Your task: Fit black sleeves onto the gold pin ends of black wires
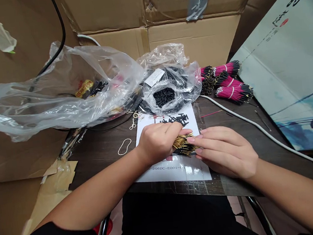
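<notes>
Gripping a gold-and-black bundle [183,144] at frame centre, over the paper sheet [149,176]: left hand [159,141], fingers curled round its left part. Long axis roughly left-right; right end meets right hand [229,150], nearer the tips, fingers extended, loosely together.

Cardboard walls [195,37] enclose the dark wood-grain tabletop [98,150] far and left; a pale painted panel [286,65] leans right; pinkish floor [116,224] shows near.

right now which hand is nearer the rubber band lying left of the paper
Left. The left hand is right of the rubber band, around a gold-tipped bundle; the right hand is farther right, beside that bundle.
</notes>
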Demonstrator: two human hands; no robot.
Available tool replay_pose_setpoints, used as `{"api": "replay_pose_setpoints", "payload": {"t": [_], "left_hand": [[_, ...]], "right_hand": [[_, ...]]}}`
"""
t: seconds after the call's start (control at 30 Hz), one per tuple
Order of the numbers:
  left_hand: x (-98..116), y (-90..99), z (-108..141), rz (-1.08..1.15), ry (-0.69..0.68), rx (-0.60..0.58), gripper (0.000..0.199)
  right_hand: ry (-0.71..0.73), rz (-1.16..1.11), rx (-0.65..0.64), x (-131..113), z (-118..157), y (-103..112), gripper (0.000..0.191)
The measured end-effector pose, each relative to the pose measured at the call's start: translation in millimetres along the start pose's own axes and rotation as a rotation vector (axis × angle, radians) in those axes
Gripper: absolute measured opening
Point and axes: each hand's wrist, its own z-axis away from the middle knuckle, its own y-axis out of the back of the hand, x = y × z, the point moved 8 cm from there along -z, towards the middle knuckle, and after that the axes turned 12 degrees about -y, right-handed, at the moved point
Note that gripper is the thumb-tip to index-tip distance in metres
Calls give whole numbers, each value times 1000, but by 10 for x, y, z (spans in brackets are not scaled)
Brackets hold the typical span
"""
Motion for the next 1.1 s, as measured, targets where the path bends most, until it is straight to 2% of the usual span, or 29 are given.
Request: {"api": "replay_pose_setpoints", "payload": {"t": [0.17,0.4,0.5,0.6,0.73,0.83,0.97,1.03,1.1], "left_hand": [[-3,-4,-6,73,38,-19,21],[-41,-131,29,524,250,-62,24],[-4,-170,30,644,281,-85,21],[24,-216,27,773,347,-148,18],[71,-268,22,975,483,-272,18],[155,-318,36,1238,580,-342,14],[322,-428,135,1732,799,-430,11],[383,-457,177,1887,877,-471,13],[409,-465,191,1969,900,-487,14]], "right_hand": [[11,11,-16,-8,2,3,38],[-252,-59,106,204,-33,92,41],[-280,-101,92,221,-33,81,41],[-271,-150,93,201,-27,86,41],[-303,-205,169,214,-16,143,43],[-334,-225,160,231,-23,132,39],[-313,-249,75,199,-52,71,34],[-315,-256,66,190,-60,69,33],[-322,-248,69,186,-63,76,32]]}}
